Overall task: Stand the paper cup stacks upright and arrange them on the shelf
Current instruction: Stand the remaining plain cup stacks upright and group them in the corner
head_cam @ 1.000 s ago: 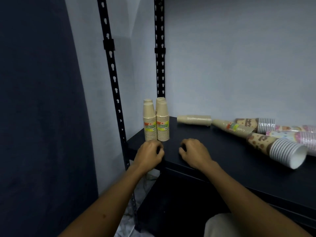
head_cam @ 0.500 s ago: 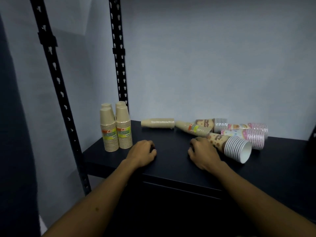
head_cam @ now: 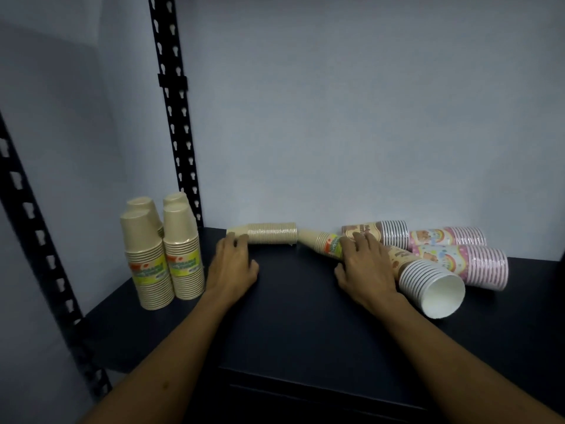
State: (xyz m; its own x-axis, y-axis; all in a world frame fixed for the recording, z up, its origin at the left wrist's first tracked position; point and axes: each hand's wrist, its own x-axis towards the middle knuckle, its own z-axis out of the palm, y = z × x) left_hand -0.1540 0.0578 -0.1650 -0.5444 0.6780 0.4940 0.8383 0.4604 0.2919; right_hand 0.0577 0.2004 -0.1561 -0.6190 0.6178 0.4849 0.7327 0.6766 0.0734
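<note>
Four tan paper cup stacks (head_cam: 165, 249) stood upright, mouths down, in a tight two-by-two cluster at the left end of the black shelf (head_cam: 305, 325), just beside the perforated rear upright (head_cam: 175, 117). This portion of the task appeared complete.

Six stacks lay on their sides and remained to be stood up. A plain tan stack (head_cam: 269, 232) lay along the back wall near the middle. A labelled tan stack (head_cam: 321, 243) lay at a slant just to its right, the two nearly touching end to end. Further right, four printed stacks lay crowded together: a brown-printed stack (head_cam: 382, 232) at the rear, two pink rainbow-printed stacks (head_cam: 452, 237) (head_cam: 470, 264) beside and in front of it, and a brown-dotted stack (head_cam: 428, 283) nearest the front edge, its white open mouth facing the camera. By this count, the work was judged less than half done.

The left hand (head_cam: 234, 264) was extended palm down, fingertips reaching the narrow end of the plain tan stack; its grip was loose and part-open, closed on nothing. The right hand (head_cam: 363, 267) was extended palm down with fingers spread wide over the labelled tan stack, its wrist just beside the brown-dotted stack. Fingers lay on or above the cups, but no closed hold was evident. Both forearms reached in over the shelf's front edge.
</note>
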